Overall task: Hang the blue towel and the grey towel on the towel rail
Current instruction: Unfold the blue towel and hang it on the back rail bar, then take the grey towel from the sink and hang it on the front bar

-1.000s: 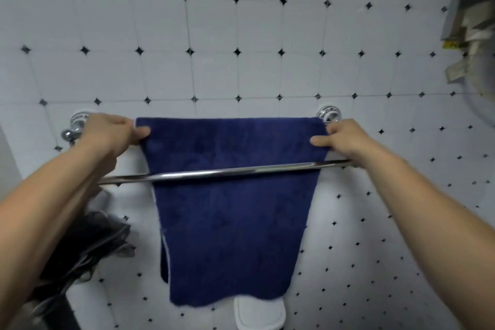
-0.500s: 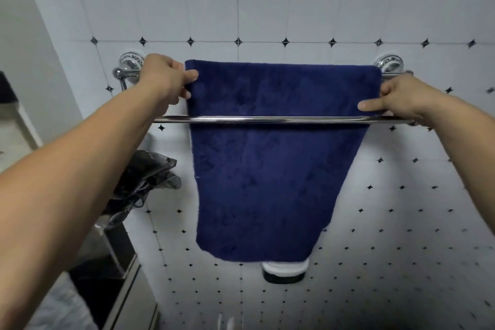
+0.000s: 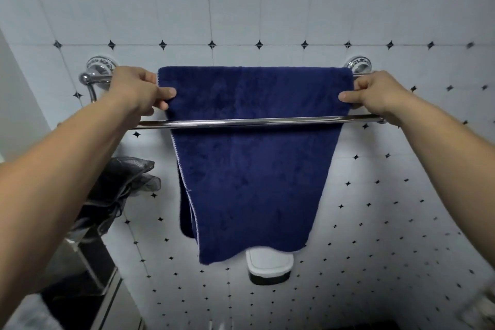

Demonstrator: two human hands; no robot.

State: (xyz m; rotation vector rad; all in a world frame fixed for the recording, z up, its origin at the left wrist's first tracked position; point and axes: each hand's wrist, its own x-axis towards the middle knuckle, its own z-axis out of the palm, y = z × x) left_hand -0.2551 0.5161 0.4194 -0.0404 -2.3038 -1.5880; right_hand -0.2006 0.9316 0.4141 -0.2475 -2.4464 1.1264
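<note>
A person's left hand [image 3: 134, 91] and right hand [image 3: 375, 94] are pinching the top corners of the blue towel [image 3: 254, 169], thumbs lying on its front face and fingers curling behind the edges; both hands are grasping cloth, neither one released. The towel is hanging over the rear bar of the chrome towel rail [image 3: 99, 76], passing behind the front bar [image 3: 241, 123] and falling in two layers against the tiled wall [image 3: 267, 16].

The cloth is looking deep navy, plush and matte, with a pale stitched hem running down its left edge; its lower border is dipping slightly unevenly, the rear layer showing shorter at the left. It is likely behaving as soft, light and limp, offering no stiffness of its own and sliding easily on polished metal; the upper corners, where the hands are now gripping, are probably the best hold for spreading it flat and evening the drop.

A dark mesh bundle [image 3: 126, 177] is hanging below the left forearm; a white-lidded object [image 3: 269, 265] is sitting on the floor beneath the towel. The grey towel is not showing clearly anywhere in view, so that half of the job appears to be waiting.
</note>
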